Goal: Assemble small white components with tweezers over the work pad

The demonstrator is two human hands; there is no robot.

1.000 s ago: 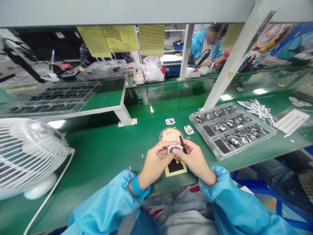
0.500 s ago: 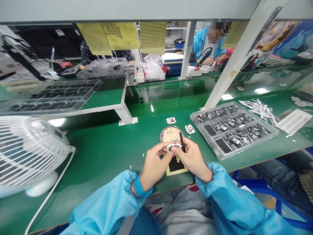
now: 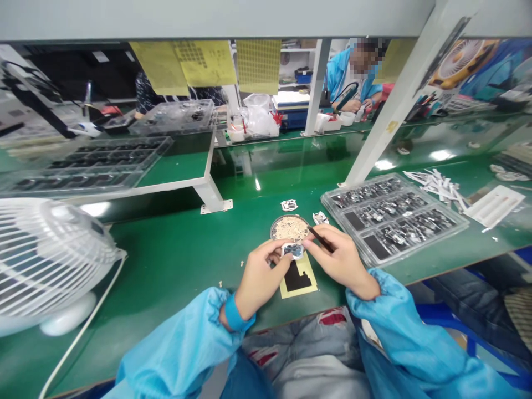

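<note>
My left hand point(image 3: 266, 272) is closed on a small white-framed electronic part point(image 3: 293, 251) with a dark inside, its thumb lying along the near edge. In my right hand point(image 3: 338, 257) a pair of black tweezers point(image 3: 320, 238) lies between thumb and fingers, and the fingertips are close to the part's right edge. Just beyond the hands stands a round dish point(image 3: 290, 227) of tiny beige pieces. A yellow-edged sheet with black stickers point(image 3: 296, 280) lies under the hands. Two similar white-framed parts, one behind the dish point(image 3: 288, 205) and one to its right point(image 3: 320, 218), rest on the bench.
Clear trays of small components point(image 3: 394, 219) sit to the right, with white strips point(image 3: 438, 185) and a white card point(image 3: 494, 206) beyond. A white fan point(image 3: 54, 260) stands at the left. A raised shelf point(image 3: 178, 160) and a slanted post point(image 3: 390, 100) flank the bench. A co-worker point(image 3: 353, 77) sits opposite.
My right hand has moved right and drawn its thumb off the part, and the tweezers have tipped from upright to slanted. More of the part's dark inside shows in my left hand.
</note>
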